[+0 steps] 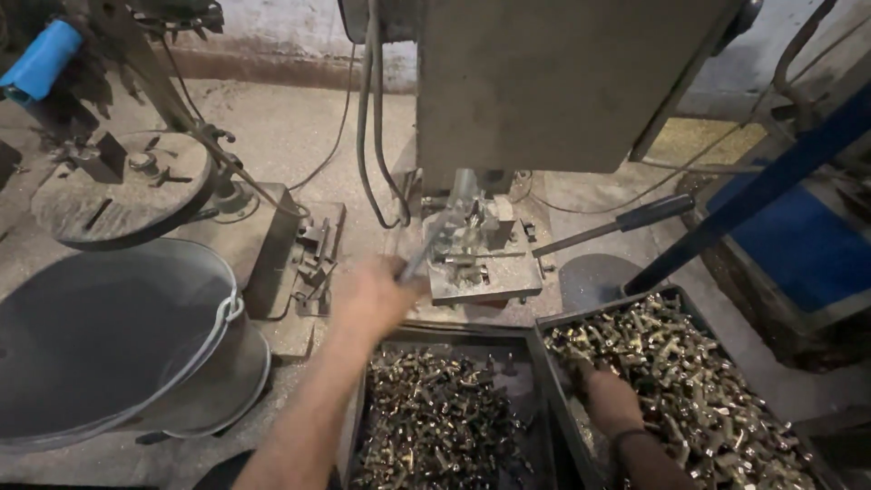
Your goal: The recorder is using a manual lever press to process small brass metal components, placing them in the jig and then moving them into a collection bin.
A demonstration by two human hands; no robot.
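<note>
While the camera looks down, these lines go from the nearest things to the farthest.

Right hand: the right hand (610,392) is down in the black metal tray on the right (726,319), buried in shiny little brass pieces (699,399). Its fingers are hidden in the pile, so I cannot tell if they are wide or closed.

Middle tray: a second dark metal tray (524,338) sits just beside the first one, and it holds more little brass pieces (426,417).

Bucket: a big round grey metal bucket (109,336) stands well to the left of the trays.

Left hand: the left hand (372,295) is blurry and reaches toward the machine. Its fingers look closed on a thin grey metal rod (426,245).

Machine plate: a small flat grey metal plate with clamps (481,259) sits under the tall grey machine body (553,82). The rod points at it.

Lever: a long metal lever with a black grip (626,222) sticks out to the right of the plate.

Step now: it looks like one hand works at the plate while the other digs for a brass piece.

Next move: I think the hand in the tray needs to pinch just one piece and lift it out without dragging others along.
</note>
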